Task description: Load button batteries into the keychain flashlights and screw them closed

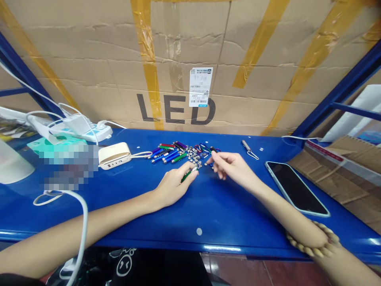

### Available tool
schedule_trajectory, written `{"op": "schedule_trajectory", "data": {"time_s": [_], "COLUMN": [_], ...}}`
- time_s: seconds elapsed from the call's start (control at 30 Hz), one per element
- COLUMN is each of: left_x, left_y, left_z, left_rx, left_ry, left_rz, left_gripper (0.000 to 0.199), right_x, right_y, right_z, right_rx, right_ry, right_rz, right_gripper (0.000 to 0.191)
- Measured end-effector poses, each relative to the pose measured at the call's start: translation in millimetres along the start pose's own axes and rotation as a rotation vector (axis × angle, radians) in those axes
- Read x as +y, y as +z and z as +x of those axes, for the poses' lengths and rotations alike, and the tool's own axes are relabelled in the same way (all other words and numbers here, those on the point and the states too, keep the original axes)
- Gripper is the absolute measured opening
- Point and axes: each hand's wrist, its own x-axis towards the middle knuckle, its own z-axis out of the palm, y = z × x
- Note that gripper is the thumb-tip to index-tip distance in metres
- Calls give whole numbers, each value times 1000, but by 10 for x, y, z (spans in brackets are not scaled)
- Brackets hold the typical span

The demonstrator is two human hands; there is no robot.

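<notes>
Holding the green tube (185, 176) steady in the pinched left hand (173, 185), just in front of the small metal pieces (194, 154) on the blue table (166, 228), seems best while the half-curled right hand (232, 169) hovers beside them, its hold impossible to tell.

The blue tabletop (226, 214) carries coloured tubes (170, 156), small metal parts (192, 154), a phone (297, 188) and a cream power bank (114, 155)

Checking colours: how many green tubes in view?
2: one green tube held in the left hand, another green tube in the tube pile beyond it. More may be hidden.
</notes>
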Motion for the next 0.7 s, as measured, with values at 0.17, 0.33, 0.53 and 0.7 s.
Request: {"op": "schedule_trajectory", "data": {"time_s": [0.17, 0.33, 0.53, 0.7], "left_x": [-27, 1, 10, 26], "left_y": [12, 16, 7, -19], "left_z": [10, 1, -2, -9], "left_rx": [25, 22, 28, -38], "left_ry": [-60, -35, -18, -2], "left_rz": [-125, -45, -54, -43], "left_gripper": [23, 17, 15, 12], "right_x": [100, 139, 171, 204], "right_y": [-198, -259, -286, -332], "right_z": [53, 52, 59, 74], "right_rx": [280, 214, 252, 311], "right_ry": [-204, -206, -292, -305], "right_rz": [-578, -797, -868, -904], "right_gripper": [18, 14, 33, 35]}}
